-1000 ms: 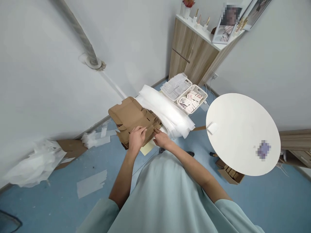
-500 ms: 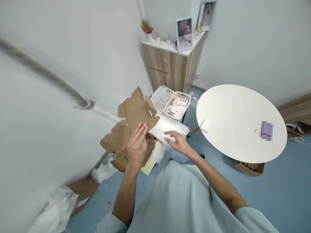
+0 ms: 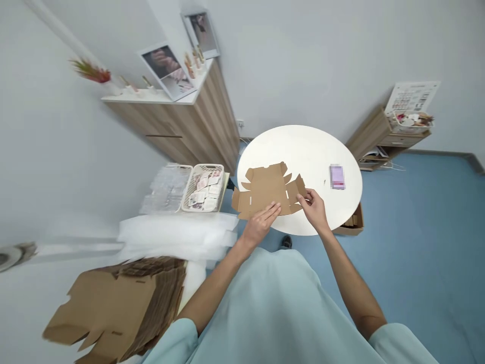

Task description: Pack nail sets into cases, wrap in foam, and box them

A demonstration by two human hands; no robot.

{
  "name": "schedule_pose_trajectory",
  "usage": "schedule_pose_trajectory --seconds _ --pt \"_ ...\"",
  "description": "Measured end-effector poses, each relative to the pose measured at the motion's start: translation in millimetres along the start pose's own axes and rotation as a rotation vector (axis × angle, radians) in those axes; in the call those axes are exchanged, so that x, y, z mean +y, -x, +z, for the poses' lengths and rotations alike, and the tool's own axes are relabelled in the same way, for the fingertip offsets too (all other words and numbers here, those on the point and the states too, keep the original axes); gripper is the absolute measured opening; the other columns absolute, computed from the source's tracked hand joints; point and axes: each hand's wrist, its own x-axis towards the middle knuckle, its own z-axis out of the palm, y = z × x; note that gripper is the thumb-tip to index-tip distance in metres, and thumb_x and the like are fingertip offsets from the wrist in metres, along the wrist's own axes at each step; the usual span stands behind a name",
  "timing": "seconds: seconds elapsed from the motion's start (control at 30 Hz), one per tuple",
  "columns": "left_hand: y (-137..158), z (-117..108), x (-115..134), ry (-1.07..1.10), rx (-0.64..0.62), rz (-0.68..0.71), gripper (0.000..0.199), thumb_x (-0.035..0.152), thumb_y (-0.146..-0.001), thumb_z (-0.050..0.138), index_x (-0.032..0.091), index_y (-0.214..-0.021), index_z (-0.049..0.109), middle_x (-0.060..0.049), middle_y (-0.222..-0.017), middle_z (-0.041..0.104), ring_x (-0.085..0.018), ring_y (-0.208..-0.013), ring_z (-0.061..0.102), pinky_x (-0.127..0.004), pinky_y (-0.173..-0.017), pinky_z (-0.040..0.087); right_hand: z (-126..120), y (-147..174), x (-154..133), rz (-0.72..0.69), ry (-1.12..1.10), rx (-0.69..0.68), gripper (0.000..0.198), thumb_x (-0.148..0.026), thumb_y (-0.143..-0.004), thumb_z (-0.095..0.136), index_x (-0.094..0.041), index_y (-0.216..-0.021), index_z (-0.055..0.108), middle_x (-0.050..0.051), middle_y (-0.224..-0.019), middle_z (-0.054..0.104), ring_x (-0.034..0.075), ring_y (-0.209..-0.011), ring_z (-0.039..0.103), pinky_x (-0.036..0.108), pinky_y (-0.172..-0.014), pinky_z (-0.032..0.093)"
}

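Note:
A flat, unfolded brown cardboard box [image 3: 267,187] is over the near left part of the round white table [image 3: 299,141]. I cannot tell whether it is resting on the tabletop. Along its near edge, my left hand [image 3: 259,225] grips it, fingers straight on the upper face and thumb hidden. The fingers and thumb of my right hand [image 3: 313,206] pinch the side flap at the right. A stack of similar flat cardboard boxes [image 3: 109,303] lies at the lower left.
White foam sheets [image 3: 174,235] lie beyond the stack. Behind them are a basket of small packets [image 3: 204,187] and clear plastic bags [image 3: 166,187]. A blurred purple item [image 3: 337,177] lies on the table. A wooden cabinet [image 3: 182,126] and shelf unit [image 3: 382,139] stand by the walls.
My view has swung right, from the stack to the round table. One flat cardboard box is now off the stack and over the table. My right hand has gone from the foam sheets to its flap.

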Motion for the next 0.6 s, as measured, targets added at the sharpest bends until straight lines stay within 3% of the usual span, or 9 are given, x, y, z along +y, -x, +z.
schedule_pose_trajectory --seconds 0.17,0.27,0.43,0.6 --pt "-46 111 -10 0.064 -0.207 0.014 0.066 -0.002 -0.102 0.029 0.019 -0.162 0.048 -0.011 -0.158 0.059 -0.02 -0.155 0.044 -0.044 -0.124 0.051 -74 -33 70 0.112 0.116 0.061 0.038 -0.053 -0.089 0.065 -0.02 -0.109 0.067 0.012 -0.113 0.079 0.027 -0.102 0.076 0.042 -0.09 0.062" --pt "-60 161 -15 0.079 -0.336 0.001 0.061 0.0 -0.103 0.032 0.017 -0.158 0.051 -0.011 -0.159 0.057 -0.02 -0.156 0.042 -0.042 -0.126 0.048 -103 -48 113 0.221 0.214 0.075 0.035 -0.054 -0.087 0.061 -0.021 -0.098 0.064 0.013 -0.107 0.08 0.028 -0.094 0.076 0.041 -0.085 0.061" --pt "-66 212 -23 0.108 -0.513 -0.016 0.062 0.0 -0.102 0.032 0.016 -0.159 0.05 -0.013 -0.164 0.051 -0.021 -0.158 0.039 -0.041 -0.126 0.046 -125 -61 162 0.319 0.293 0.026 0.026 -0.041 -0.087 0.058 -0.021 -0.1 0.064 0.014 -0.112 0.08 0.028 -0.099 0.076 0.042 -0.091 0.06" --pt "-57 237 -24 0.145 -0.591 -0.082 0.069 -0.003 -0.096 0.036 0.019 -0.16 0.049 -0.012 -0.165 0.05 -0.02 -0.158 0.042 -0.038 -0.125 0.045 -127 -63 180 0.426 0.487 -0.036 0.028 -0.032 -0.09 0.053 -0.016 -0.108 0.067 0.014 -0.107 0.079 0.027 -0.092 0.074 0.042 -0.09 0.059"
